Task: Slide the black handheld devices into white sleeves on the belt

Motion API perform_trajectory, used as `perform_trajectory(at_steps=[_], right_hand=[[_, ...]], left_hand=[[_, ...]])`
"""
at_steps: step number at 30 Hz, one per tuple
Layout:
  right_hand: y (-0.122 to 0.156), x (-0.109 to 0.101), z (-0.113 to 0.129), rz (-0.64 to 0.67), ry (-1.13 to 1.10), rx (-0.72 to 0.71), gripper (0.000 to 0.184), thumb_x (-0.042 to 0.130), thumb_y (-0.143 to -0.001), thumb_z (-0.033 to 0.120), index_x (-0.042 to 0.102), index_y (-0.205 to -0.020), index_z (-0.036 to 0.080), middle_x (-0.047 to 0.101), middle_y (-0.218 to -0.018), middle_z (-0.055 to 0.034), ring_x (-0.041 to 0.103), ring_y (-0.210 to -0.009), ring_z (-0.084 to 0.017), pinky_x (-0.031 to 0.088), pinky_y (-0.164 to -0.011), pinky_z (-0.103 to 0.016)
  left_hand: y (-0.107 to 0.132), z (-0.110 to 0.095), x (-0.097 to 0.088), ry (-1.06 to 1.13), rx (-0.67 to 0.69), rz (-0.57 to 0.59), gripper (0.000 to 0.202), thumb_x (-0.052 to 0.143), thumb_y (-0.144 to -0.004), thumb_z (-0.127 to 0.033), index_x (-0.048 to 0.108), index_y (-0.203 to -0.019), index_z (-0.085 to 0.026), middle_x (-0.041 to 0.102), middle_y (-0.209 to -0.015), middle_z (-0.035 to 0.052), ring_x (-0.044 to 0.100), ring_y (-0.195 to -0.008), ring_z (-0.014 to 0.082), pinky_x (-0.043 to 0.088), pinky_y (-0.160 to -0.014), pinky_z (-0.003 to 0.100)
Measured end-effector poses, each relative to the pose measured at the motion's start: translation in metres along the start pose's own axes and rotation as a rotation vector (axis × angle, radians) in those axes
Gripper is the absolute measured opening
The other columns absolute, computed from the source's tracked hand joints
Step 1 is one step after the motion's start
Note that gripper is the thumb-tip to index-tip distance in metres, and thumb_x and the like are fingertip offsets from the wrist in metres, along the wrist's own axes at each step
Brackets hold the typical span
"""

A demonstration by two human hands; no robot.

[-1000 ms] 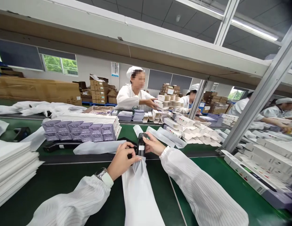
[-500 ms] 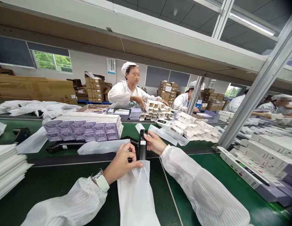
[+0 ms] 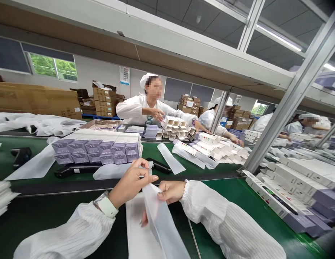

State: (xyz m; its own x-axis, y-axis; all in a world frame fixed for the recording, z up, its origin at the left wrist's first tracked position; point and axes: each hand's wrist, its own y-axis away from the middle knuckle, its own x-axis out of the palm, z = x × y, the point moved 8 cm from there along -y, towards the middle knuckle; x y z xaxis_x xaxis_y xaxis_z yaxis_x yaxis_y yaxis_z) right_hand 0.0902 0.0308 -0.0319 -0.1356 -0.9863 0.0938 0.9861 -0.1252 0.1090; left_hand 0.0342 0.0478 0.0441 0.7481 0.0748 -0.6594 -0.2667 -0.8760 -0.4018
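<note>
A long translucent white sleeve (image 3: pixel 167 223) hangs between my two hands at the front middle. My left hand (image 3: pixel 131 185) pinches its top corner between thumb and fingers. My right hand (image 3: pixel 169 192) grips its side, thumb in front, and fingertips show at its left edge. Beneath it lies more flat white sleeve material (image 3: pixel 135 226). Just beyond my hands, a black handheld device (image 3: pixel 158 166) lies on the green belt beside a filled-looking sleeve (image 3: pixel 110 171). Another black device (image 3: pixel 78 169) rests to the left, and a loose sleeve (image 3: pixel 171 158) lies to the right.
Purple-ended white boxes (image 3: pixel 99 147) stand stacked ahead. Open white cartons (image 3: pixel 224 147) pile up at centre right, with flat-lying boxes (image 3: pixel 291 201) nearer right. A metal post (image 3: pixel 289 97) slants down to the belt. A co-worker (image 3: pixel 153 104) handles cartons opposite. White stacked sheets (image 3: pixel 4 198) sit left.
The black device that my right hand held upright above the sleeve is gone from my hand. My right hand has come down and now grips the sleeve. The co-worker opposite reaches further right.
</note>
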Motion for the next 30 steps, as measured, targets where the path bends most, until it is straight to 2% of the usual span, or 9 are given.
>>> perform_trajectory(at_steps=[4, 7, 9, 12, 15, 17, 20, 24, 30], right_hand=[[0.059, -0.084, 0.042, -0.757, 0.428, -0.157, 0.048, 0.042, -0.071, 0.053, 0.057, -0.062, 0.009, 0.057, -0.055, -0.0045, 0.05, -0.045, -0.011, 0.038, -0.046, -0.023], [0.153, -0.141, 0.095, -1.537, 0.97, -0.172, 0.056, 0.023, -0.078, 0.054, 0.057, -0.065, 0.011, 0.055, -0.053, -0.0052, 0.049, -0.047, -0.013, 0.035, -0.044, -0.024], [0.176, -0.167, 0.107, -1.675, 1.139, -0.133, 0.048, 0.029, -0.079, 0.049, 0.058, -0.073, 0.011, 0.057, -0.061, -0.0075, 0.052, -0.06, -0.017, 0.037, -0.053, -0.026], [0.159, -0.195, 0.094, -1.639, 1.376, 0.051, 0.031, 0.04, -0.078, 0.036, 0.057, -0.091, 0.014, 0.058, -0.083, -0.0111, 0.051, -0.082, -0.022, 0.037, -0.069, -0.03], [0.111, -0.197, 0.07, -1.566, 1.54, 0.148, 0.03, 0.045, -0.076, 0.033, 0.053, -0.101, 0.017, 0.048, -0.109, -0.014, 0.038, -0.105, -0.026, 0.029, -0.083, -0.037], [0.076, -0.192, 0.052, -1.417, 1.553, 0.166, 0.035, 0.043, -0.078, 0.037, 0.048, -0.108, 0.02, 0.042, -0.116, -0.0123, 0.033, -0.11, -0.026, 0.025, -0.087, -0.038], [0.039, -0.184, 0.022, -1.125, 1.448, 0.246, 0.039, 0.037, -0.079, 0.044, 0.045, -0.11, 0.022, 0.052, -0.1, -0.0082, 0.046, -0.096, -0.02, 0.033, -0.079, -0.031], [0.039, -0.18, 0.002, -1.083, 1.358, 0.309, 0.041, 0.037, -0.077, 0.049, 0.051, -0.102, 0.02, 0.055, -0.09, -0.0087, 0.05, -0.089, -0.022, 0.037, -0.072, -0.031], [0.069, -0.184, 0.0, -1.243, 1.22, 0.303, 0.028, 0.051, -0.072, 0.035, 0.055, -0.094, 0.018, 0.057, -0.09, -0.0096, 0.05, -0.089, -0.024, 0.038, -0.072, -0.033]], left_hand=[[0.005, 0.018, -0.001, -0.002, -0.041, -0.009, 0.029, 0.036, -0.078, -0.042, 0.045, -0.063, -0.018, 0.041, -0.082, 0.0007, 0.043, -0.078, 0.0145, 0.035, -0.074, 0.026], [0.016, 0.047, 0.019, -0.08, -0.137, 0.217, 0.029, 0.041, -0.073, -0.047, 0.047, -0.075, -0.019, 0.046, -0.079, 0.0008, 0.045, -0.074, 0.0162, 0.037, -0.065, 0.025], [0.024, 0.065, 0.035, -0.135, -0.187, 0.39, 0.033, 0.052, -0.063, -0.049, 0.049, -0.073, -0.018, 0.048, -0.076, 0.0007, 0.046, -0.073, 0.0176, 0.036, -0.06, 0.024], [0.026, 0.079, 0.043, -0.16, -0.251, 0.472, 0.032, 0.056, -0.058, -0.046, 0.05, -0.07, -0.017, 0.05, -0.075, 0.0007, 0.048, -0.071, 0.0179, 0.034, -0.055, 0.022], [0.023, 0.081, 0.042, -0.12, -0.308, 0.462, 0.024, 0.05, -0.064, -0.04, 0.051, -0.067, -0.017, 0.052, -0.071, 0.0002, 0.05, -0.067, 0.0164, 0.033, -0.051, 0.021], [0.02, 0.078, 0.036, -0.115, -0.317, 0.414, 0.02, 0.049, -0.065, -0.036, 0.052, -0.062, -0.016, 0.053, -0.068, -0.0003, 0.051, -0.065, 0.0157, 0.033, -0.05, 0.021], [0.017, 0.075, 0.025, -0.166, -0.309, 0.313, 0.019, 0.054, -0.06, -0.032, 0.056, -0.054, -0.015, 0.056, -0.069, 0.0006, 0.052, -0.067, 0.0164, 0.034, -0.054, 0.022], [0.019, 0.072, 0.025, -0.092, -0.329, 0.322, 0.02, 0.053, -0.061, -0.034, 0.063, -0.06, -0.016, 0.06, -0.066, 0.0003, 0.054, -0.066, 0.0169, 0.035, -0.055, 0.022], [0.02, 0.07, 0.02, -0.09, -0.354, 0.304, 0.028, 0.06, -0.054, -0.039, 0.055, -0.069, -0.016, 0.056, -0.059, -0.0014, 0.053, -0.058, 0.0164, 0.032, -0.046, 0.021]])
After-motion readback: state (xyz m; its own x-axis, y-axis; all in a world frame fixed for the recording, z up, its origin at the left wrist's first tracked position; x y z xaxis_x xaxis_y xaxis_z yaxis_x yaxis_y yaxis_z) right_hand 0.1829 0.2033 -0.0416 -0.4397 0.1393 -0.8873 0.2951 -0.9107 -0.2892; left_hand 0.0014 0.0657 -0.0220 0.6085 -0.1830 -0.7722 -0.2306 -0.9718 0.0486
